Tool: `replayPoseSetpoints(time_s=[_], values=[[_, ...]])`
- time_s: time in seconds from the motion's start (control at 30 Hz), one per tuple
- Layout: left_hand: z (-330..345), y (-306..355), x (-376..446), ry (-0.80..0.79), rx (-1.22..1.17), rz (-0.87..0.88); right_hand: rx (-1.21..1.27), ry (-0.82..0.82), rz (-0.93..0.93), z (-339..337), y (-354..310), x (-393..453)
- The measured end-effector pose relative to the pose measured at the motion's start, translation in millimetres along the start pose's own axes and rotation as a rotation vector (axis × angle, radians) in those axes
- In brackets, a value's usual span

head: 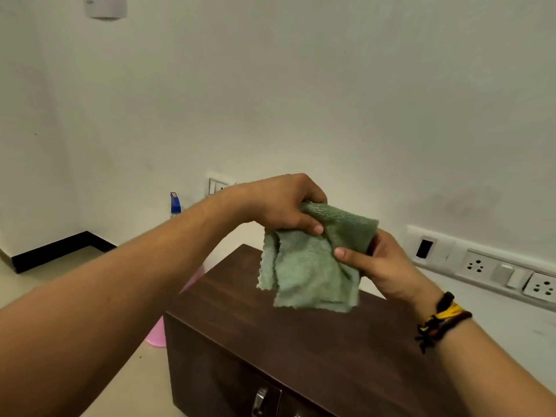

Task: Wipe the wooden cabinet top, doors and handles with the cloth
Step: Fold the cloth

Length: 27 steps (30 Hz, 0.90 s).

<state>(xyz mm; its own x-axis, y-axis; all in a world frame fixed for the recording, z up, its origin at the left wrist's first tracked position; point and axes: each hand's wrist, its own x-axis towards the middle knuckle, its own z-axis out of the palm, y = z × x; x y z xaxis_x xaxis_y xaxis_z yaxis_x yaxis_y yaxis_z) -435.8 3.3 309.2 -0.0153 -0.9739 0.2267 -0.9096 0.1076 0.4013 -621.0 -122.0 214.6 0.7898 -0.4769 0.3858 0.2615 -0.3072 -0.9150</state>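
A green cloth (307,275) hangs in the air above the dark wooden cabinet (301,347). My left hand (279,206) pinches its upper edge from above. My right hand (382,266) grips its right side, thumb pressed on the front. The cloth is folded over and does not touch the cabinet top. A metal handle (260,400) shows on the cabinet's front door at the bottom edge of the view; most of the doors are out of view.
A blue-capped spray bottle (175,204) stands behind my left forearm by the wall. A pink object (158,332) lies on the floor left of the cabinet. A strip of wall sockets and switches (481,264) runs along the right wall.
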Motion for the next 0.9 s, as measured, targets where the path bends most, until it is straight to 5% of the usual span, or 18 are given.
replayPoseSetpoints(time_s=[0.1, 0.23, 0.33, 0.4, 0.53, 0.6, 0.7, 0.83, 0.9], values=[[-2.6, -16.2, -6.0, 0.045, -0.228, -0.075, 0.161, 0.116, 0.052, 4.7, -5.5, 2.0], [21.1, -37.5, -11.7, 0.365, -0.967, -0.259, 0.338, 0.081, 0.206, 20.7, -4.9, 0.2], [62.0, -44.2, -23.1, 0.313, -1.431, -0.344, 0.455, 0.174, 0.244, 27.2, -3.6, 0.7], [86.1, -43.8, -28.7, 0.253, -1.433, -0.403, 0.476, 0.183, 0.281, 31.7, 1.9, -0.5], [83.3, -51.8, -24.4, 0.385, -1.247, -0.553, 0.573, 0.091, 0.402, 30.6, 2.7, -5.3], [80.3, -52.1, -27.3, 0.270, -1.263, -0.541, 0.561, 0.061, 0.409, 26.3, 2.5, -5.7], [84.1, -50.4, -30.6, 0.125, -1.220, -0.479, 0.491, 0.024, 0.473, 19.2, 7.7, -3.8], [57.3, -49.6, -22.6, 0.367, -1.219, -0.281, 0.400, 0.048, 0.265, 10.5, -15.3, 16.4], [46.0, -51.9, -23.6, 0.347, -1.161, -0.138, 0.338, 0.005, 0.175, 10.4, -23.2, 23.0]])
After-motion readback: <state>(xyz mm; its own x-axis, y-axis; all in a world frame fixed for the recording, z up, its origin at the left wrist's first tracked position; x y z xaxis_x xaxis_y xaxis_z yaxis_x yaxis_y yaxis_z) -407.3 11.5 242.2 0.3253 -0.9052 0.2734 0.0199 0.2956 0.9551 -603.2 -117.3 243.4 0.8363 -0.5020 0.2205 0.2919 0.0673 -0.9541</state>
